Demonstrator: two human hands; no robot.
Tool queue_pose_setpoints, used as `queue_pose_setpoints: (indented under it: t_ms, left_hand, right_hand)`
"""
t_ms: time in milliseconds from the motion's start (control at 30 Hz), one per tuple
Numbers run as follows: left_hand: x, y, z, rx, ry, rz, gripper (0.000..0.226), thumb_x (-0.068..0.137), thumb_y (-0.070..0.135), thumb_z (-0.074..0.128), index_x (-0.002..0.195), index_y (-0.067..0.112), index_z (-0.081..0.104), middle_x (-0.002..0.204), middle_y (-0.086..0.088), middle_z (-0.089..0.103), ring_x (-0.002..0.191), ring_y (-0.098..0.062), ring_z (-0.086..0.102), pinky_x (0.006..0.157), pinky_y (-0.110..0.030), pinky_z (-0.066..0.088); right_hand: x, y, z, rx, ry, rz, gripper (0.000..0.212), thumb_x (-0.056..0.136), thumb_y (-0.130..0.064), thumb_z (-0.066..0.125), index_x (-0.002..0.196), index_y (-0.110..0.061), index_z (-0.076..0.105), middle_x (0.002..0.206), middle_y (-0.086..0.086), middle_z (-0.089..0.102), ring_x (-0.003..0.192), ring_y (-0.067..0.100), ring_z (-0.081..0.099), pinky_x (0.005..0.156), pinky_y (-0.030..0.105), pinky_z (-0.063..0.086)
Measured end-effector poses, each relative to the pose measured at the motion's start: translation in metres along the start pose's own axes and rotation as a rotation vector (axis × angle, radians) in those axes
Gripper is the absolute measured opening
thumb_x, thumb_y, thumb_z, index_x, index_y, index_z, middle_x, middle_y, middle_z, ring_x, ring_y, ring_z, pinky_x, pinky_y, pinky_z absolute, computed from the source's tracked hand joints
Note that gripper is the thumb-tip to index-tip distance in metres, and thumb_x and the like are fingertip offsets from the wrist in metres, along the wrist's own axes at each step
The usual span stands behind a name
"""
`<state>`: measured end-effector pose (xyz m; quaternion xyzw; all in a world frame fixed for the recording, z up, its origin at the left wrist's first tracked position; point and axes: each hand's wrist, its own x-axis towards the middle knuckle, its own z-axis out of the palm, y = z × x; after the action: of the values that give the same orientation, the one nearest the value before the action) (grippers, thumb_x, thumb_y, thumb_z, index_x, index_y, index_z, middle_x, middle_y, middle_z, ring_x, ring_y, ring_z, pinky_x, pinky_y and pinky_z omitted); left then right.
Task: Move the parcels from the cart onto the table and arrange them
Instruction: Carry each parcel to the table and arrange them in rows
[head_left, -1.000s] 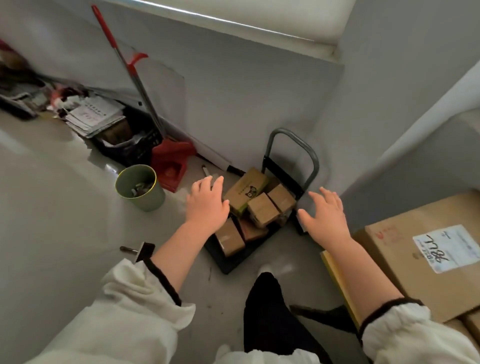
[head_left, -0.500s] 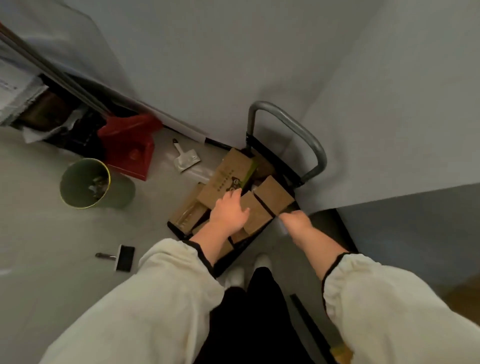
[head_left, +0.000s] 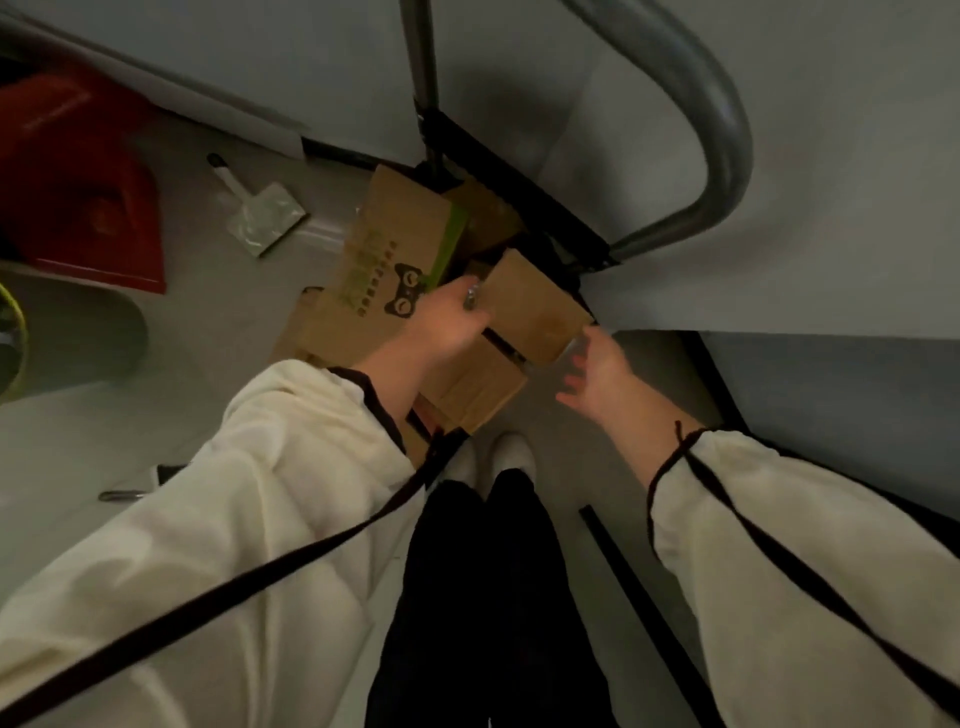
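A black cart with a grey tube handle stands against the wall, loaded with several brown cardboard parcels. A long parcel with a cat logo lies at the left. A small square parcel sits on top at the right, and another parcel lies under it. My left hand rests on the pile with its fingers curled down over the small parcel's left edge. My right hand hovers with spread fingers just off that parcel's right corner, apart from it.
A red dustpan, a green bin and a scraper lie on the floor to the left of the cart. A small brush lies near my left sleeve. The wall stands close behind and to the right. My shoes touch the cart's near end.
My head has dropped much closer to the cart. My left hand slid right onto the small parcel's edge. My right hand opened and came up to its right corner.
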<state>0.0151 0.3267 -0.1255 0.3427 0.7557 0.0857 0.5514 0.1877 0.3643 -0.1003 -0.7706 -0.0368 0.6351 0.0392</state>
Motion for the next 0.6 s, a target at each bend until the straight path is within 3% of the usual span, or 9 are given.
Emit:
queue_pose_setpoints:
  t_ms: [67, 167, 300, 500, 600]
  left_hand:
    - [0.01, 0.003, 0.008, -0.006, -0.036, 0.0, 0.065, 0.09, 0.042, 0.051, 0.147, 0.024, 0.027, 0.145, -0.006, 0.04, 0.13, -0.026, 0.04, 0.101, -0.027, 0.033]
    - [0.014, 0.007, 0.017, -0.016, -0.058, -0.047, 0.07, 0.084, 0.042, 0.051, 0.147, 0.026, 0.025, 0.143, -0.007, 0.041, 0.13, -0.029, 0.038, 0.11, -0.046, 0.028]
    - [-0.007, 0.019, 0.006, 0.01, 0.021, -0.045, 0.064, 0.085, 0.04, 0.052, 0.144, 0.029, 0.031, 0.142, -0.004, 0.042, 0.133, -0.028, 0.034, 0.111, -0.055, 0.017]
    - [-0.083, 0.051, -0.055, -0.202, 0.133, 0.035, 0.059, 0.087, 0.038, 0.054, 0.142, 0.023, 0.037, 0.144, -0.005, 0.041, 0.131, -0.022, 0.039, 0.109, -0.045, 0.031]
    - [-0.146, 0.076, -0.097, -0.353, 0.257, 0.085, 0.045, 0.09, 0.031, 0.055, 0.133, 0.02, 0.047, 0.126, 0.003, 0.054, 0.11, -0.012, 0.051, 0.09, -0.03, 0.044]
  right_hand:
    - [0.009, -0.002, 0.0, 0.041, -0.059, -0.007, 0.056, 0.096, -0.045, 0.041, 0.146, -0.022, 0.031, 0.151, 0.003, 0.034, 0.137, 0.024, 0.03, 0.11, 0.044, 0.023]
    - [0.008, -0.001, -0.001, 0.026, -0.128, -0.025, 0.058, 0.096, -0.047, 0.037, 0.148, -0.023, 0.027, 0.154, 0.0, 0.028, 0.142, 0.022, 0.02, 0.114, 0.046, 0.01]
    - [-0.016, -0.005, -0.002, 0.009, -0.117, -0.083, 0.057, 0.095, -0.047, 0.04, 0.146, -0.023, 0.031, 0.152, 0.001, 0.032, 0.141, 0.021, 0.023, 0.114, 0.046, 0.011]
    - [-0.11, -0.02, 0.012, 0.172, -0.145, -0.19, 0.046, 0.098, -0.037, 0.038, 0.136, -0.013, 0.046, 0.138, 0.009, 0.048, 0.124, 0.026, 0.046, 0.099, 0.039, 0.036]
    - [-0.176, -0.03, 0.018, 0.205, -0.199, -0.263, 0.048, 0.099, -0.036, 0.036, 0.137, -0.008, 0.043, 0.142, 0.012, 0.044, 0.129, 0.028, 0.043, 0.096, 0.036, 0.038]
